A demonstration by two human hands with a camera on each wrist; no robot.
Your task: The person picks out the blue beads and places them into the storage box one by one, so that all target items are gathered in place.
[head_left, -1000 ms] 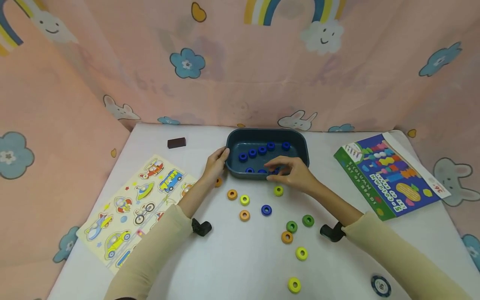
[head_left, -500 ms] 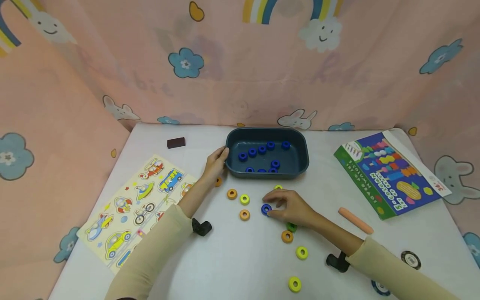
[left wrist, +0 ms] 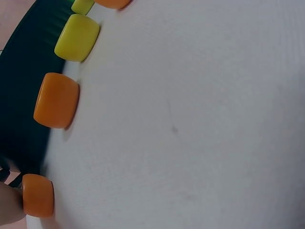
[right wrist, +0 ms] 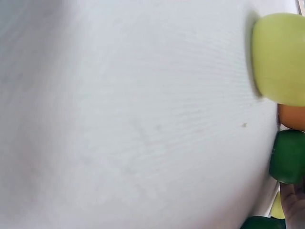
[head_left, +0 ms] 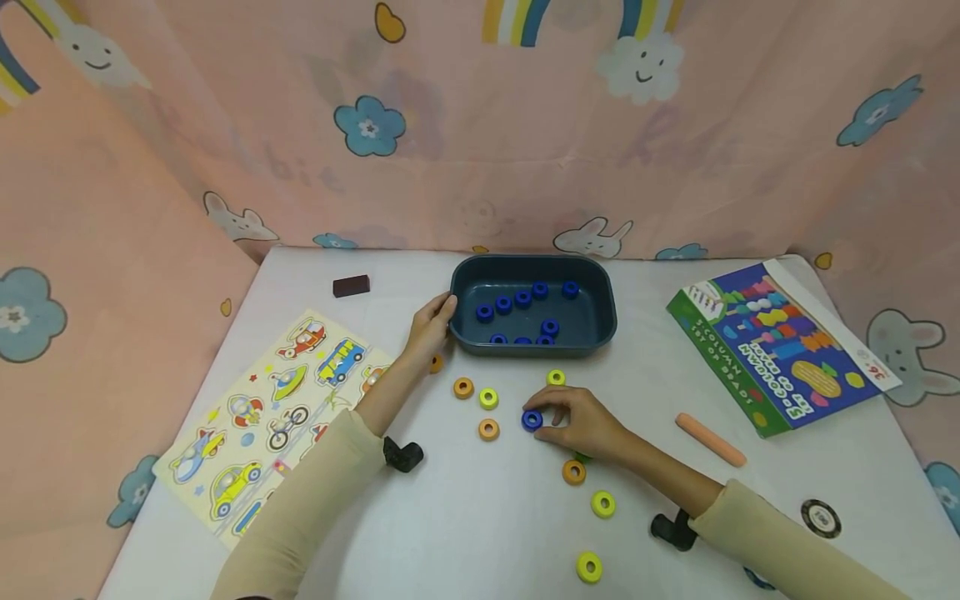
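Note:
A dark blue-grey tray [head_left: 534, 350] stands at the back of the table with several blue rings [head_left: 522, 299] inside. My left hand [head_left: 431, 325] grips its left side, thumb near the rim. In front of the tray, my right hand [head_left: 588, 423] pinches a single blue ring [head_left: 532, 420] between thumb and fingers, low over the white table. A yellow ring [head_left: 556, 377] lies just beyond that hand. A green ring [head_left: 582, 457] is mostly hidden beneath it; green rings [right wrist: 288, 156] show more plainly in the right wrist view.
Orange rings [head_left: 488, 429] and yellow rings [head_left: 603, 504] lie scattered in front of the tray. A sticker sheet [head_left: 288, 400] is at left, with a dark brown block [head_left: 351, 286] behind it. Rightward are a boxed set [head_left: 780, 350], a peach stick [head_left: 711, 439] and a black-and-white disc [head_left: 821, 518].
My right hand has left a blue ring in the tray, come down toward me, and taken hold of the blue ring on the table. The left hand stays at the tray.

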